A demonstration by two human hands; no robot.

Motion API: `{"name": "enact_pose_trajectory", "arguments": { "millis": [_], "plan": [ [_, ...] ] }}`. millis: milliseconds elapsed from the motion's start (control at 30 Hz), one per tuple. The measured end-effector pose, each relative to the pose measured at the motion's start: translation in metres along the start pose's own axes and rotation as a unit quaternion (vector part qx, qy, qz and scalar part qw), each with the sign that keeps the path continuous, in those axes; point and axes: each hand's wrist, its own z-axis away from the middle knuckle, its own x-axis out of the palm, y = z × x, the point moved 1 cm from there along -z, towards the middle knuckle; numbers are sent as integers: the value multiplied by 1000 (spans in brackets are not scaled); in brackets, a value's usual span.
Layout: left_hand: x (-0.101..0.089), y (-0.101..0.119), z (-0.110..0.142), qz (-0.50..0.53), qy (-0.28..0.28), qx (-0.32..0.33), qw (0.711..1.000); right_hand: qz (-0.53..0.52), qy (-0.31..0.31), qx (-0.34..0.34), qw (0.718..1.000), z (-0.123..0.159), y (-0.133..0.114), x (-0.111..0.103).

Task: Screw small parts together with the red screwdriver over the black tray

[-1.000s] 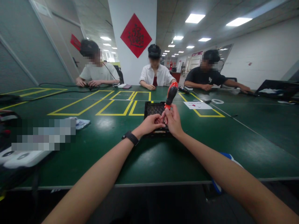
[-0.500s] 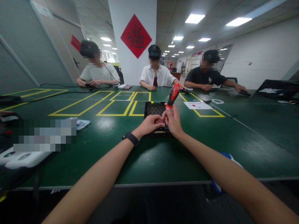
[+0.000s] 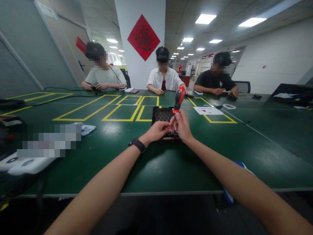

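Observation:
A screwdriver (image 3: 180, 98) with a red and black handle stands nearly upright, its shaft pointing down. My right hand (image 3: 184, 126) is closed round it just below the handle. My left hand (image 3: 157, 131), with a dark band on the wrist, is closed, its fingertips pinched together close to the shaft. Whatever may lie between those left fingertips is too small to make out. Both hands are over a black open plastic crate (image 3: 160, 114) with a patterned inside, which rests on the table. The fingers hide part of the crate and the screwdriver's tip.
The green table (image 3: 102, 163) carries yellow tape outlines (image 3: 73, 117). A printed white sheet (image 3: 207, 111) and a white ring (image 3: 229, 106) lie to the right. White devices (image 3: 34, 164) stand at left, a blue and white object (image 3: 241, 164) under my right forearm. Three people sit opposite.
The screwdriver has tipped slightly and its handle sits a little further left, with more shaft showing. At the far right, a co-worker's arm has drawn back from the dark object on the table.

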Motion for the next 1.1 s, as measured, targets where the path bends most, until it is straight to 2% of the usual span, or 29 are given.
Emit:
{"name": "enact_pose_trajectory", "arguments": {
  "millis": [67, 300, 567, 667, 800, 867, 1000, 1100],
  "plan": [
    [0, 0, 0, 0, 0, 0, 1000, 5, 6, -8, 1000, 1, 0, 0],
    [1, -3, 0, -73, 64, -5, 995, 31, 26, -35, 999, 5, -7, 2],
    [-1, -3, -1, -90, 34, 3, 995, 31, 41, -30, 998, 4, -3, 1],
    [-1, -2, -2, -124, 64, 18, 990, 41, 60, -43, 996, 3, -2, 0],
    [0, -2, -1, -183, 123, 16, 975, 77, 115, -58, 989, -5, 0, -7],
    [2, 0, 1, -237, 124, 9, 964, 92, 131, -35, 986, -11, 5, -12],
    [5, 5, 4, -329, 82, -12, 941, 117, 143, 30, 982, -21, 19, -22],
    [5, 7, 5, -367, 87, -19, 926, 98, 146, 66, 982, -22, 28, -25]
  ]
}}
